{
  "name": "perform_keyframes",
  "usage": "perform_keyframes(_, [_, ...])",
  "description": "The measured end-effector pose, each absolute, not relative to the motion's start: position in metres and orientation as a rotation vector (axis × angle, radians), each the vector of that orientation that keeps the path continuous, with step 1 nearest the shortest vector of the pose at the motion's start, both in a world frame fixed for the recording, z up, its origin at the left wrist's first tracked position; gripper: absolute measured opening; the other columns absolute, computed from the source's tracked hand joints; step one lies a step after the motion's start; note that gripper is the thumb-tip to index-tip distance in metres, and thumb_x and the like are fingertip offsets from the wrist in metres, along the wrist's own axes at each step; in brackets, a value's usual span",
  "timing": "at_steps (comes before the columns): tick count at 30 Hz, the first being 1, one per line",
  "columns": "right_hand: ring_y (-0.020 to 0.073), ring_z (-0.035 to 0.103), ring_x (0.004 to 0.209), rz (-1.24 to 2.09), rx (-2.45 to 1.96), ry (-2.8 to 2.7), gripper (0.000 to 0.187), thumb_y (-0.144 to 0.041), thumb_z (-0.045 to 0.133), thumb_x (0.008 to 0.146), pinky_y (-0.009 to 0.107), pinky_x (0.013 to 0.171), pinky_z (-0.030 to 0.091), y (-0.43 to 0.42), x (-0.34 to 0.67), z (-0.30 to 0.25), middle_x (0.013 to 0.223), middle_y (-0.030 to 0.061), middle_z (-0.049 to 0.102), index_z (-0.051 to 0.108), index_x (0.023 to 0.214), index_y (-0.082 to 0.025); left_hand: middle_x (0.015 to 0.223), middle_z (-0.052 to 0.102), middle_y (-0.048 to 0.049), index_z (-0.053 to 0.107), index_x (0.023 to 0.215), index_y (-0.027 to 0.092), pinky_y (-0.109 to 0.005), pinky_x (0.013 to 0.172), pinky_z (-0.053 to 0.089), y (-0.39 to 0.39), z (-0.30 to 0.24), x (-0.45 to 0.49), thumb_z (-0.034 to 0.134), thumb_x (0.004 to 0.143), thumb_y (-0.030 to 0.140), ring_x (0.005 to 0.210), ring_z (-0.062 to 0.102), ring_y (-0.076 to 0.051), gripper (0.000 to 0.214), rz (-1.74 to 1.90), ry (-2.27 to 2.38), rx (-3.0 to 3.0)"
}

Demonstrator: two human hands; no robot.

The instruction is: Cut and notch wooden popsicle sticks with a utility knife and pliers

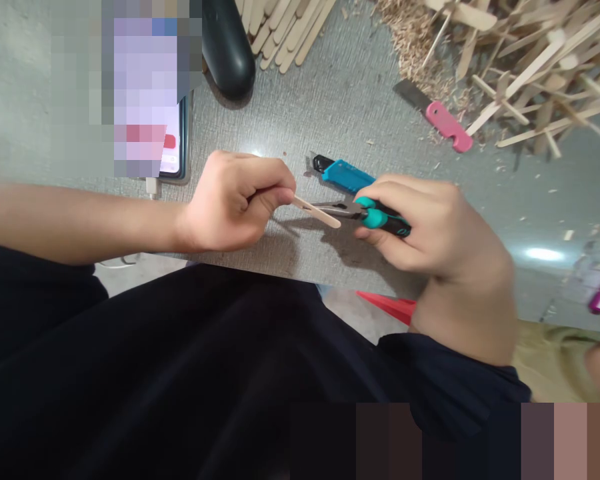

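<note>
Near the front edge of the tabletop (290, 113), a wooden stick (326, 216) is pinched in the grip of the left hand (240, 203), its long axis slanted, its free rounded end pointed rightward and toward that edge. Pliers (374, 216) are clasped in the right hand's (433, 223) grip, nose aimed left at the stick.

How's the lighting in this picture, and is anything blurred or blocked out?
Head view: bright glare on the tabletop, to the right of the right hand; head view: a dark shadow below the pliers; head view: blocky pixelation over much of the phone and the lower right; head view: the far left edge looks hazy.
</note>
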State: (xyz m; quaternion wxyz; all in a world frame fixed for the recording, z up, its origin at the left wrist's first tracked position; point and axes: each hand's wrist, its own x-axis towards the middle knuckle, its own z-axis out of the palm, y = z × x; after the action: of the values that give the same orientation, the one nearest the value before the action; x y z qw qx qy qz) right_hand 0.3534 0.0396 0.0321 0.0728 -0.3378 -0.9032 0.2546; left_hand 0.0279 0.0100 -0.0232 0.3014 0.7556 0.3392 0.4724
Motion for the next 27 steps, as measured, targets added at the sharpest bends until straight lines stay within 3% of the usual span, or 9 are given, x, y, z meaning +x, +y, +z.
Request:
perform_keyframes(5, [0.0287, 0.072, 0.08, 0.636, -1.025, -2.713, 0.014, -0.045, 0.069, 0.112, 0.045, 0.067, 0.054, 0.036, 0.352, 0.031, 0.095, 0.0061, 0.076, 0.072, 0.114, -0.031, 0.064, 0.06, 0.0036, 0.067, 0.082, 0.024, -0.032, 0.057, 0.043, 0.009, -0.021, 0.03, 0.067, 0.103, 0.022, 0.052, 0.048, -0.012, 0.021, 1.136, 0.917, 1.786])
perform_keyframes(10, [0.0281, 0.072, 0.08, 0.447, -1.093, -2.726, 0.016, -0.043, 0.069, 0.112, 0.044, 0.068, 0.051, 0.035, 0.352, 0.032, 0.097, 0.0083, 0.078, 0.075, 0.112, -0.029, 0.065, 0.063, -0.0003, 0.068, 0.08, 0.026, -0.035, 0.056, 0.039, 0.015, -0.023, 0.031, 0.067, 0.108, 0.034, 0.058, 0.05, -0.015, 0.029, 0.992, 0.957, 1.628])
perform_keyframes(19, [0.0266, 0.069, 0.077, 0.154, -0.936, -2.675, 0.01, -0.037, 0.073, 0.106, 0.042, 0.065, 0.044, 0.042, 0.357, 0.026, 0.093, 0.0061, 0.078, 0.074, 0.11, -0.028, 0.058, 0.052, 0.0021, 0.069, 0.077, 0.024, -0.033, 0.05, 0.029, 0.02, -0.022, 0.031, 0.074, 0.107, 0.034, 0.053, 0.04, -0.013, 0.033, 0.948, 0.89, 1.537])
perform_keyframes(23, [0.027, 0.071, 0.079, 0.33, -0.875, -2.664, 0.011, -0.037, 0.078, 0.108, 0.042, 0.067, 0.047, 0.047, 0.357, 0.027, 0.097, 0.0074, 0.081, 0.074, 0.113, -0.029, 0.054, 0.044, 0.004, 0.065, 0.084, 0.026, -0.033, 0.044, 0.03, 0.019, -0.021, 0.033, 0.075, 0.116, 0.05, 0.045, 0.036, -0.013, 0.041, 0.805, 0.697, 1.295])
perform_keyframes(27, [0.0289, 0.073, 0.081, 0.383, -0.965, -2.581, 0.021, -0.051, 0.082, 0.109, 0.045, 0.07, 0.053, 0.049, 0.356, 0.021, 0.099, 0.0076, 0.082, 0.075, 0.113, -0.032, 0.057, 0.055, 0.0047, 0.062, 0.092, 0.025, -0.029, 0.044, 0.04, 0.011, -0.018, 0.037, 0.074, 0.116, 0.071, 0.044, 0.047, -0.012, 0.053, 0.759, 0.564, 1.207])
